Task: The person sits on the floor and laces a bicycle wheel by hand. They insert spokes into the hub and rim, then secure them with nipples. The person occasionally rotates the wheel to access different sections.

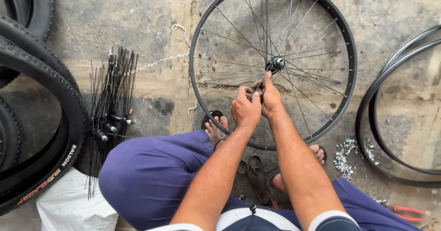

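A label [48, 178] of orange and white lettering is being shown on the sidewall of the black tyre [69, 121] at the lower left. A white plastic bag [69, 208] is lying just below it.

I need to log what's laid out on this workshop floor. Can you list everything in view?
Wheel: one, black rim, thin spokes, flat on the concrete, centre.
Hub: one, metal, wheel's middle.
Loose spokes: one bundle, black, left of the wheel.
Tyres: several, black, far left.
Bare rims: two, black, far right.
Small metal bits: one pile, silver, lower right.
Pliers: one pair, red handles, bottom right.
Bag: one, white, bottom left.
Left hand: on the spokes.
Right hand: on the spokes, near the hub.
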### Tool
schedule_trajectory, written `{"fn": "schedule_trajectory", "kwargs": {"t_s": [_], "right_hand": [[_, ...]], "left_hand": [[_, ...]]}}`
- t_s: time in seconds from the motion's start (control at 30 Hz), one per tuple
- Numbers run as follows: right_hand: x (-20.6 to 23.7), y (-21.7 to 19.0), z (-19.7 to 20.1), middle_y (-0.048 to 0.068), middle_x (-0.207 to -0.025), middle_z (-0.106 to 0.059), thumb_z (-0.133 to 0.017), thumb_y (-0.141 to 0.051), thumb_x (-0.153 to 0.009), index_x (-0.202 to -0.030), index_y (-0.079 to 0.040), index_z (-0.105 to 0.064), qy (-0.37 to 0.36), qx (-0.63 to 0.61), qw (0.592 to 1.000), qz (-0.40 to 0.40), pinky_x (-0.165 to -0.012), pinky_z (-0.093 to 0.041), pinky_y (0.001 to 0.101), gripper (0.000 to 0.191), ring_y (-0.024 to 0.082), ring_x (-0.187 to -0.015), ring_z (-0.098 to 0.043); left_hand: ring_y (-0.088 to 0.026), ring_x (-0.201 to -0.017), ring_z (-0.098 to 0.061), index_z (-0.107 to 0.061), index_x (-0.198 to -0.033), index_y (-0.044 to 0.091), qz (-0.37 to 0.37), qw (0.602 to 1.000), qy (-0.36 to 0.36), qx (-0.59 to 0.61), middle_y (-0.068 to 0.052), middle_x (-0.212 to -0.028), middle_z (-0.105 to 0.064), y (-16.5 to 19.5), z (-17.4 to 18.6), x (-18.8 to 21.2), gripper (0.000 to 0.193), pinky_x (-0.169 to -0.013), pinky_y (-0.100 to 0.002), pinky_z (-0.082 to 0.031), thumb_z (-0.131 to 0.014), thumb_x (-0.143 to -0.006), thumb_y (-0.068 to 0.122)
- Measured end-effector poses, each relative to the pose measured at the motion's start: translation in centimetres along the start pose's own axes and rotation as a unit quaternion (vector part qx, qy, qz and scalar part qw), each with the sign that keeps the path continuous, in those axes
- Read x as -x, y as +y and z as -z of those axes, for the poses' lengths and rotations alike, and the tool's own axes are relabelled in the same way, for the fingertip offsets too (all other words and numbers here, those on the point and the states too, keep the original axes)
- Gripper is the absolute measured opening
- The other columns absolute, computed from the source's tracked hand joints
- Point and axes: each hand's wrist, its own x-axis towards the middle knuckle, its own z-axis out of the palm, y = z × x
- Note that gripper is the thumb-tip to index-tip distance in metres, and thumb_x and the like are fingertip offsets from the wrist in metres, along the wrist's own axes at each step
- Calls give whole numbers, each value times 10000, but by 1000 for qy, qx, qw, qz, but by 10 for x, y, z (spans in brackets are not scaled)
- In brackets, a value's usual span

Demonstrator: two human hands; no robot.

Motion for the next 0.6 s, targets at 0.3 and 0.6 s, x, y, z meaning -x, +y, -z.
{"fn": "schedule_trajectory", "kwargs": {"t_s": [0.3, 0.6], "right_hand": [[78, 15, 93, 134, -778, -697, -634, -530, -955, -851, -21, -719, 16, 650, 756, 78, -698, -505, 441, 526, 296, -757, -648], [130, 4, 117, 172, -1045, -744, -623, -442, -960, -1016, -113, -771, 168, 784, 580, 146, -881, -536, 520, 365, 382, -1036, -682]], "left_hand": [[-376, -847, -723, -659, -986, 111, 32, 999, 8, 37, -140, -866, -758, -28, -18, 7, 192, -773, -491, -536, -682, -880, 270], [-415, -1097, -595, -586, -1142, 80, -177, 975, -12, -134, -210, -1165, -647, -35, -15, 45, 463, -913, -496, -475, -759, -741, 230]]}}
